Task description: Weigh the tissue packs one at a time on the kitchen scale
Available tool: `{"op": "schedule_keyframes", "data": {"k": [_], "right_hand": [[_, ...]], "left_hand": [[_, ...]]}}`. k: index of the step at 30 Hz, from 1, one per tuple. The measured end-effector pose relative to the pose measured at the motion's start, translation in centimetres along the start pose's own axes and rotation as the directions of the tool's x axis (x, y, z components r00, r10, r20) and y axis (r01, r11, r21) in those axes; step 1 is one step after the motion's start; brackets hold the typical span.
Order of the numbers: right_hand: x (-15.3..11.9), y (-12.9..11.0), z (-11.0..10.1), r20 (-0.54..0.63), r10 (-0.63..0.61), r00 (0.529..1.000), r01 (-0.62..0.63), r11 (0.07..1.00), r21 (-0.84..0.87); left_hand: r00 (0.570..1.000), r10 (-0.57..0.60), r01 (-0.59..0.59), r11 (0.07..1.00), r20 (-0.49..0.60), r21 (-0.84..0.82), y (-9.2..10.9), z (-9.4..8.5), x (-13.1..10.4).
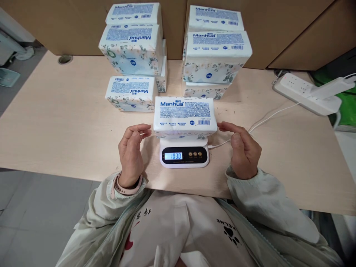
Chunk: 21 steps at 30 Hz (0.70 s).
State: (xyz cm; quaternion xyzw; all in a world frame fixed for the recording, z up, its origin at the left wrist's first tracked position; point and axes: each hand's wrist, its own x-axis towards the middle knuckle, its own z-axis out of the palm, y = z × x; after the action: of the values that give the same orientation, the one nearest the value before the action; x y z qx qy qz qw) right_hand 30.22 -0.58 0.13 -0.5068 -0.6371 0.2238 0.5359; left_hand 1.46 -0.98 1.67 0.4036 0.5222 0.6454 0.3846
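Observation:
A white and blue pack of tissues (185, 115) lies on a small white digital scale (185, 155), whose lit display reads about 103.0. Just left of the pack is my left hand (132, 150), fingers stretched out and a small gap between them and the wrapper. On the other side my right hand (242, 148) points its extended fingers at the pack's right end, very near it; whether the fingertips touch cannot be made out. Neither hand grips anything. The pack covers most of the scale's weighing plate.
Behind stand stacked tissue packs on the left (130, 52) and right (217, 55), with a single pack (130, 92) in front of the left stack. A white power strip (307, 94) sits at the right; a white cable (272, 118) runs to the scale. Brown cardboard (174, 29) borders the back.

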Motion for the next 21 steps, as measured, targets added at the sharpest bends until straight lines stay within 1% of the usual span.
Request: {"op": "schedule_keyframes", "data": {"k": [7, 13, 15, 17, 19, 21], "right_hand": [[0.04, 0.0, -0.01, 0.007, -0.016, 1.0, 0.016, 1.0, 0.014], [-0.11, -0.02, 0.18, 0.005, -0.011, 1.0, 0.01, 0.999, 0.03], [-0.09, 0.01, 0.33, 0.005, 0.013, 1.0, -0.014, 0.995, 0.102], [0.04, 0.05, 0.51, 0.025, 0.048, 0.999, -0.052, 0.976, 0.212], [0.24, 0.08, 0.71, 0.07, 0.083, 0.994, -0.1, 0.951, 0.291], [0.38, -0.06, 0.95, 0.135, 0.107, 0.985, -0.144, 0.941, 0.306]], "left_hand": [[0.996, -0.032, 0.032, 0.999, 0.08, -0.003, 0.03, -0.05, -0.14], [0.997, -0.031, 0.031, 0.999, 0.07, -0.006, -0.07, 0.07, -0.16], [0.997, -0.026, 0.029, 0.999, 0.07, -0.034, -0.17, 0.11, -0.14], [0.997, -0.02, 0.024, 0.998, 0.077, -0.057, -0.3, 0.14, -0.08], [0.995, -0.022, 0.029, 0.997, 0.1, -0.068, -0.42, 0.16, -0.01], [0.991, -0.03, 0.041, 0.996, 0.132, -0.079, -0.47, 0.16, 0.06]]}}
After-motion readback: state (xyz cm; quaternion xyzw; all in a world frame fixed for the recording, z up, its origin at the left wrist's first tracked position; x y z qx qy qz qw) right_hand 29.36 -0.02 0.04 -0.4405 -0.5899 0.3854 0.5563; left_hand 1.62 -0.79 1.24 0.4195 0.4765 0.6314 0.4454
